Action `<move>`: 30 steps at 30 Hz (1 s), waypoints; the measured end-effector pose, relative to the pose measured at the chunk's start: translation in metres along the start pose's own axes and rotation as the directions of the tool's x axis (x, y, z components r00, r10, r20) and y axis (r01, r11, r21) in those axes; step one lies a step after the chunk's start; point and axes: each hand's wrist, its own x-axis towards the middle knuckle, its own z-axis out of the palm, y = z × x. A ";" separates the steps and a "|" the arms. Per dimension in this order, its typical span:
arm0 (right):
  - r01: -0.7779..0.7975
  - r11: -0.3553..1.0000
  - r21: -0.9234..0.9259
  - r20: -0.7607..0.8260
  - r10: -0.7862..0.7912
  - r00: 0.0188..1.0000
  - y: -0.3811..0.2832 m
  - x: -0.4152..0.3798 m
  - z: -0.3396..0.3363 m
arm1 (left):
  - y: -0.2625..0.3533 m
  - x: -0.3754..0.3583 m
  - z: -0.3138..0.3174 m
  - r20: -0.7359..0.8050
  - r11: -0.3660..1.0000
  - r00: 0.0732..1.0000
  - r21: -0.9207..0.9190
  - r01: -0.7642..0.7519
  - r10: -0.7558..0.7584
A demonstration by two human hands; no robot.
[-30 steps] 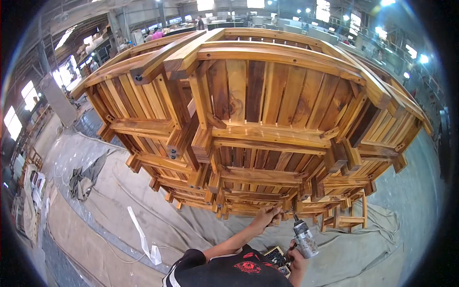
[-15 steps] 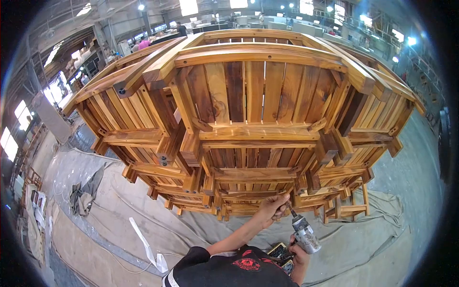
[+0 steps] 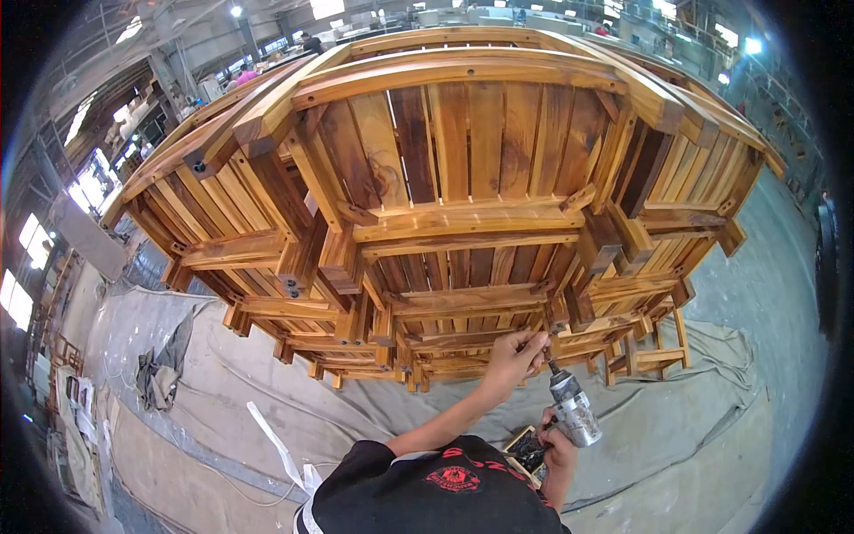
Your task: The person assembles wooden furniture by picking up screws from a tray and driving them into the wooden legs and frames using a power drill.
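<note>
My right hand (image 3: 559, 442) is wrapped round the handle of a power driver (image 3: 575, 415), its bit pointing up toward the wooden frames. By the tip of the bit, my left hand (image 3: 516, 362) is pinched closed; whatever sits between its fingers is too small to make out. Just beyond both hands, a stack of slatted wooden furniture frames (image 3: 467, 221) fills the middle of the view, with legs and rails jutting toward me. A small box (image 3: 525, 436) with dark contents shows beside my right hand, partly hidden by my arm and shirt.
Grey cloth sheets (image 3: 658, 436) cover the floor under the stack. A white strip (image 3: 274, 438) lies at the lower left, and a crumpled dark cloth (image 3: 163, 374) farther left. A small wooden frame (image 3: 663, 354) stands at right. People are visible in the far background.
The view has shifted, so the stack sits slightly higher and farther left. Both hands and the driver have moved a little to the right, the bit and pinched fingers closer to the frames.
</note>
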 end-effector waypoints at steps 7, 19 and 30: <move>0.033 0.988 0.150 -0.069 -0.023 0.997 0.019 0.000 -0.006 | 0.003 0.009 0.010 0.103 0.996 0.991 0.049 0.079 -0.083; 0.166 0.957 0.238 -0.091 -0.148 0.985 0.020 -0.010 -0.002 | 0.002 -0.009 0.023 0.255 0.928 0.900 -0.024 0.373 -0.355; 0.203 0.970 0.132 -0.203 -0.174 0.964 0.018 -0.023 0.000 | -0.104 0.016 -0.108 0.103 0.599 0.686 -0.407 0.690 -0.720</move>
